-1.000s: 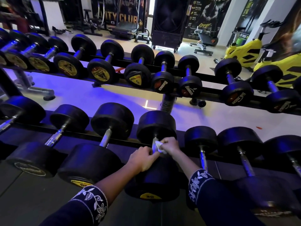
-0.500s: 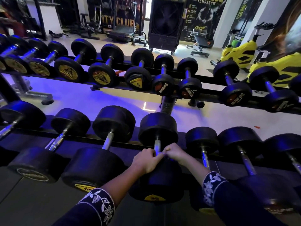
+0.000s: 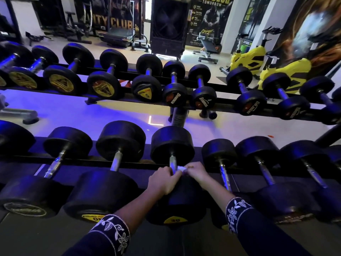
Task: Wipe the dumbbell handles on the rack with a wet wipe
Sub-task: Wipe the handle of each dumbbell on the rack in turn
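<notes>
Uncovered again since the earlier view: wet wipe (image 3: 181, 169), pinched by right hand (image 3: 196, 172) against dumbbell handle (image 3: 172, 162) on lower rack (image 3: 88, 160); left hand (image 3: 164, 180) curled round handle, likely steadying it for rubbing.

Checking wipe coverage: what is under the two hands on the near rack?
A chrome handle runs under the left hand and right hand; a white wipe shows between them. The handle's near stretch and the rest of the wipe are covered.
</notes>
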A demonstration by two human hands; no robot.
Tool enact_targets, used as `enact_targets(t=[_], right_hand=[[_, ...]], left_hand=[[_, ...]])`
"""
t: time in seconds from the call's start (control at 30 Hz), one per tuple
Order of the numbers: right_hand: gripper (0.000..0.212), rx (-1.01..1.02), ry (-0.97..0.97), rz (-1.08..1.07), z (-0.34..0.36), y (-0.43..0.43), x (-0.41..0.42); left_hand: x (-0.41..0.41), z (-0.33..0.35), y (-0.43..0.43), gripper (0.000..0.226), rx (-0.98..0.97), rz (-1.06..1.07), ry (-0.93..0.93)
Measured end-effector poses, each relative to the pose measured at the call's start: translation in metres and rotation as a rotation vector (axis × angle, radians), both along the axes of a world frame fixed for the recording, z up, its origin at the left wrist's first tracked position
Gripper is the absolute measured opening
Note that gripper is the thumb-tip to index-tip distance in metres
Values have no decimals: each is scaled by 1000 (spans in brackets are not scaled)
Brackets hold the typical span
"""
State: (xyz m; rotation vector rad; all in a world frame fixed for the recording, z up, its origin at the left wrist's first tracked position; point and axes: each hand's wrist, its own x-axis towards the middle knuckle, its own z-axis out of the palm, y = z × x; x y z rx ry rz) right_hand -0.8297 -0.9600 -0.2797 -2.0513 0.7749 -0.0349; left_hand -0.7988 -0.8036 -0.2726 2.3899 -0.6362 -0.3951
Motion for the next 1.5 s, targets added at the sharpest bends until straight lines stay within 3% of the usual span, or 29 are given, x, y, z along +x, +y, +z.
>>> enact_targets(t=[0.13, 0.4, 0.47, 0.67, 0.77, 0.93, 1.03, 1.3, 1.4, 1.5], right_hand=[[6, -21, -41, -223, 7, 14, -1], [21, -91, -58, -282, 10, 28, 11], [16, -110, -96, -310, 10, 29, 10], [12, -77, -227, -455, 15, 20, -8], [10, -65, -255, -488, 8, 0, -26], [13, -184, -226, -388, 6, -66, -67], [11, -223, -249, -322, 3, -115, -91], [12, -271, -192, 6, -3, -181, -111], [16, -227, -133, 171, -14, -186, -113], [19, -139, -123, 198, -25, -192, -119]], left_hand=[[-7, -9, 12, 48, -82, -56, -148], [6, -14, 26, 45, -215, -69, -40], [6, -14, 28, 44, -215, -71, -35], [-2, 0, 10, 48, -51, -96, -101], [-16, 11, -15, 39, 60, -136, -209], [-63, 16, -83, 33, 183, -285, -396], [-94, 11, -125, 35, 259, -323, -382], [-143, -1, -200, 41, 313, -176, -251], [-152, -12, -209, 43, 375, -170, -235], [-158, -24, -213, 45, 364, -157, -236]])
